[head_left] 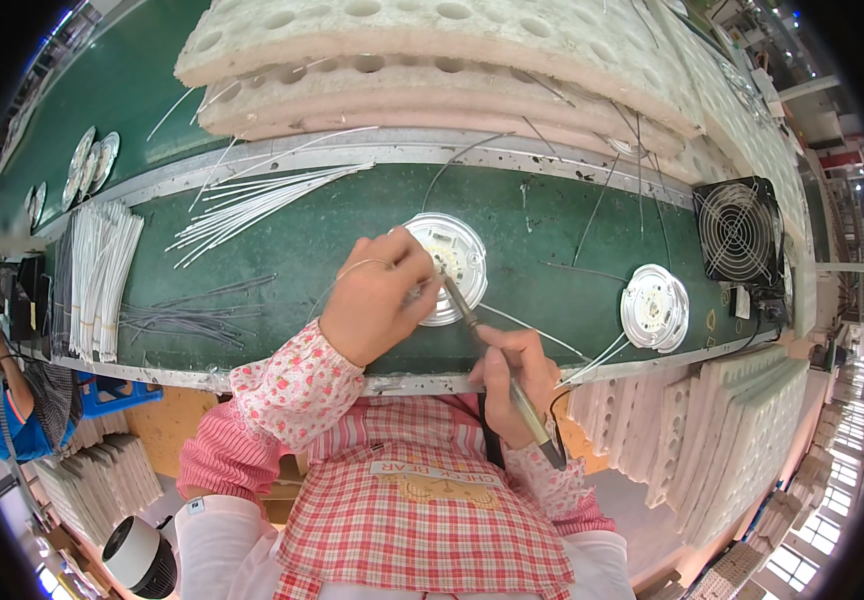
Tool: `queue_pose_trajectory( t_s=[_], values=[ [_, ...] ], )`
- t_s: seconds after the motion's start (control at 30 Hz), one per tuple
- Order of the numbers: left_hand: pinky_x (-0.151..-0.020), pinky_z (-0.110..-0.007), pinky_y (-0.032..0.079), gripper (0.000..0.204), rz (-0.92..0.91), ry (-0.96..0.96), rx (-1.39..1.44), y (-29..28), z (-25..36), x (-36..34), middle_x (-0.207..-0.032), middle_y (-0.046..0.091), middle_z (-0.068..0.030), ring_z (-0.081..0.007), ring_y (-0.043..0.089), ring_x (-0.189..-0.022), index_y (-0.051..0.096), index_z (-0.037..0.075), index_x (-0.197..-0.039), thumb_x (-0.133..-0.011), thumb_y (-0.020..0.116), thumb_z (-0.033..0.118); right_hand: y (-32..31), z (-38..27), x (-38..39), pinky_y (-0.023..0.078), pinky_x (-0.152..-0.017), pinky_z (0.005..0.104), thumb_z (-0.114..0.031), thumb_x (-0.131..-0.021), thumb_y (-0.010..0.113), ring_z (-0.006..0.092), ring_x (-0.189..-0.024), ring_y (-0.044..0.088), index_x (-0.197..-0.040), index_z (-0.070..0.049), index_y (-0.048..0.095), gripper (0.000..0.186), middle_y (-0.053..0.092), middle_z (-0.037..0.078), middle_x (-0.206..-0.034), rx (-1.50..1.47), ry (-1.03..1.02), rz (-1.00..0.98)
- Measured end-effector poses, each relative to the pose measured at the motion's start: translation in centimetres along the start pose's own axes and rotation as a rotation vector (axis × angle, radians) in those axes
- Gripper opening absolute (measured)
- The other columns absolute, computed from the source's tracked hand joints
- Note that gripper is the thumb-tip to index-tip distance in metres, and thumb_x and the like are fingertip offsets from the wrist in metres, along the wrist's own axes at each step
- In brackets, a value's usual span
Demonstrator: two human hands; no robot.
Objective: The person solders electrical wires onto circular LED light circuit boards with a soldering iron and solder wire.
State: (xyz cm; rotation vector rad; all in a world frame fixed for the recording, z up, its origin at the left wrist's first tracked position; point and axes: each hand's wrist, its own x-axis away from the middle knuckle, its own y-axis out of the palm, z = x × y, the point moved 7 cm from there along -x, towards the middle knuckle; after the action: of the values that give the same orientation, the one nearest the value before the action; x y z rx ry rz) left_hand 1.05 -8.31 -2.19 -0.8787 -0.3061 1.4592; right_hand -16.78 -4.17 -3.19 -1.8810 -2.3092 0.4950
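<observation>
Left hand [377, 300] pinches thin white wire onto round silver lamp disc [449, 266]; right hand [514, 375] grips pen-like soldering iron [500, 370]. Keep tip steady, wire pressed flat.

Left of the hands on the green table [282, 250] lie a fan of loose white wires [252, 205], a bundle of dark wires [187, 320] and, further left, a stack of white sleeves [102, 280]. Right of the hands sits a second round silver disc [654, 307], and beyond it a black fan [739, 230]. Past the hands, white foam trays [432, 70] with round holes are stacked. Far left, small silver discs [92, 160] lean together.
</observation>
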Motion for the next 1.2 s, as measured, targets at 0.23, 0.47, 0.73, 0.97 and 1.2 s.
queue_pose_trajectory(
  t_s=[0.23, 0.47, 0.73, 0.97, 1.2],
  values=[
    [-0.072, -0.035, 0.043, 0.007, -0.058, -0.064, 0.078, 0.1, -1.4, -1.1, -0.082, 0.062, -0.0067, -0.0278, 0.059, -0.076, 0.07, 0.007, -0.087, -0.081, 0.074, 0.009, 0.1, -0.1, 0.3, 0.048, -0.053, 0.0267, 0.001, -0.093, 0.057, 0.0128, -0.055, 0.062, -0.11, 0.004, 0.061, 0.018, 0.063, 0.007, -0.063, 0.043, -0.017, 0.002],
    [-0.072, -0.037, 0.043, 0.009, -0.024, 0.005, -0.021, -0.3, -1.3, -1.1, -0.081, 0.06, -0.0073, -0.0281, 0.058, -0.076, 0.066, 0.005, -0.081, -0.081, 0.073, 0.011, 0.0, -0.9, -0.3, 0.053, -0.065, 0.0336, -0.005, -0.09, 0.067, 0.0243, -0.07, 0.067, -0.118, -0.001, 0.061, 0.029, 0.067, 0.016, -0.084, 0.088, -0.077, 0.02],
    [-0.081, -0.039, 0.044, 0.009, 0.162, 0.037, -0.113, -4.4, -1.5, -1.5, -0.09, 0.067, -0.0071, -0.0269, 0.063, -0.086, 0.069, 0.008, -0.08, -0.086, 0.066, 0.014, 3.6, -2.1, -4.5, 0.033, -0.105, 0.0476, -0.032, -0.061, 0.091, 0.037, -0.119, 0.051, -0.144, 0.0, 0.038, 0.104, 0.055, 0.018, -0.13, 0.693, -0.282, 0.054],
    [-0.095, -0.043, 0.047, 0.066, 0.541, -0.491, -1.01, -30.1, -25.8, -0.6, -0.113, 0.067, -0.0155, -0.0336, 0.062, -0.11, 0.067, 0.005, -0.11, -0.081, 0.069, 0.064, -7.6, -3.6, -1.2, 0.037, -0.106, 0.0449, -0.022, -0.06, 0.094, 0.0396, -0.121, 0.05, -0.142, 0.005, 0.041, 0.1, 0.053, 0.021, -0.132, 0.865, -0.224, 0.282],
    [-0.112, -0.046, 0.037, 0.118, 0.123, -0.631, -0.956, -41.6, -51.5, 2.2, -0.15, 0.04, -0.0227, -0.0404, 0.044, -0.135, 0.035, 0.011, -0.152, -0.061, 0.082, 0.069, -15.2, -0.9, -0.4, 0.037, -0.106, 0.0527, -0.026, -0.067, 0.09, 0.0441, -0.119, 0.051, -0.139, 0.002, 0.044, 0.09, 0.054, 0.024, -0.131, 1.209, -0.145, 0.499]
  ],
)
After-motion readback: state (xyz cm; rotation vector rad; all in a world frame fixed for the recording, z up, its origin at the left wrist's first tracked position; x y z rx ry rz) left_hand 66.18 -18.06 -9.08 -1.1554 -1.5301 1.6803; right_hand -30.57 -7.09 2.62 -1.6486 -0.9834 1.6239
